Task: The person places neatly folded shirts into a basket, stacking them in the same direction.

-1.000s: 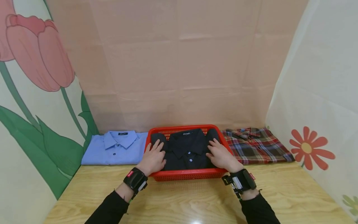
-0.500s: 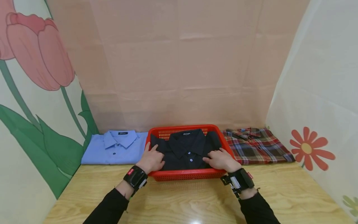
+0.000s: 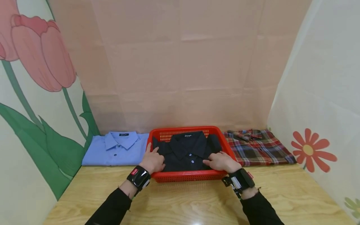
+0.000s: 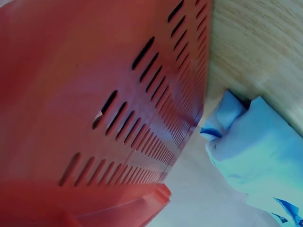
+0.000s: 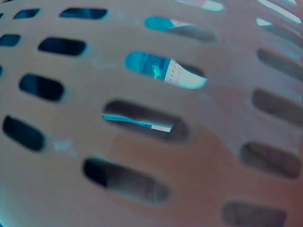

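In the head view, a folded black collared shirt (image 3: 185,156) lies inside a red slotted plastic basket (image 3: 191,179). My left hand (image 3: 153,161) is at the shirt's left side, over the basket's left rim, one finger pointing forward. The right hand (image 3: 223,161) is at the shirt's right side, its thumb toward the buttons and its other fingers bent downward. Fingertips of both hands are partly hidden, so whether they grip the cloth is unclear. The left wrist view shows the slotted wall (image 4: 128,94); in the right wrist view the slots (image 5: 137,118) fill the picture.
A folded light-blue shirt (image 3: 115,150) lies left of the basket, and a folded red plaid shirt (image 3: 260,148) lies right of it. All stand on a wooden table (image 3: 191,203) against a pinkish backdrop (image 3: 180,62). Side walls carry flower pictures.
Both hands, spread flat on the shirt's sides a second ago, have drawn slightly nearer with fingers lowered along its edges. The sleeve folds look a little shifted; the basket stays put.
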The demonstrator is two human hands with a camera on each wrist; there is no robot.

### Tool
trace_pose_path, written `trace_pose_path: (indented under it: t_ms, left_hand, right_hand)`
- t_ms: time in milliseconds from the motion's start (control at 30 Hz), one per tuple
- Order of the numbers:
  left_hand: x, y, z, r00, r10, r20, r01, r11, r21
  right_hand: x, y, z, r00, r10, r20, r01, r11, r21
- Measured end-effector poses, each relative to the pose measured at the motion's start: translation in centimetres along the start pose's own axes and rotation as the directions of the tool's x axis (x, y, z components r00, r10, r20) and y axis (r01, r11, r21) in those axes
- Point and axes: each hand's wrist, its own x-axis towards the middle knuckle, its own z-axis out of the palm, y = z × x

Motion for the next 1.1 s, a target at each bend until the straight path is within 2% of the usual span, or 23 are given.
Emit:
trace_pose_path:
  t_ms: [100,200,400,533,633,767,967,1100]
  left_hand:
    - [0.0,0.0,0.2,1.0,0.01,-0.011,-0.01,1.0,-0.015]
    - [0.0,-0.2,0.2,0.999,0.036,-0.024,-0.037,0.997,-0.071]
    - [-0.2,-0.9,0.1,0.997,0.056,-0.046,-0.064,0.978,-0.2]
    - [-0.3,-1.4,0.0,0.99,0.082,-0.11,-0.112,0.946,-0.305]
    - [-0.4,-1.9,0.1,0.982,0.095,-0.161,-0.152,0.905,-0.397]
    - [-0.6,-2.6,0.6,0.972,0.107,-0.209,-0.194,0.866,-0.461]
    - [-1.0,-3.2,1.2,0.951,0.139,-0.276,-0.26,0.843,-0.471]
    - [-1.3,-3.3,1.6,0.942,0.122,-0.311,-0.272,0.823,-0.499]
  right_hand:
    - [0.0,0.0,0.2,1.0,0.016,-0.013,-0.016,1.0,0.025]
    - [0.0,0.1,0.3,0.998,0.031,-0.045,-0.029,0.999,0.045]
    - [0.4,0.2,0.4,0.995,-0.009,-0.099,0.018,0.996,0.088]
    - [0.5,0.1,0.4,0.991,-0.014,-0.132,0.031,0.991,0.129]
    - [0.3,0.0,0.3,0.986,-0.009,-0.164,0.032,0.99,0.135]
    - [0.1,-0.1,0.2,0.984,-0.006,-0.181,0.029,0.992,0.126]
    - [-0.2,-0.5,0.0,0.98,-0.02,-0.197,0.043,0.993,0.111]
    - [-0.4,-0.8,0.1,0.976,-0.036,-0.213,0.062,0.992,0.113]
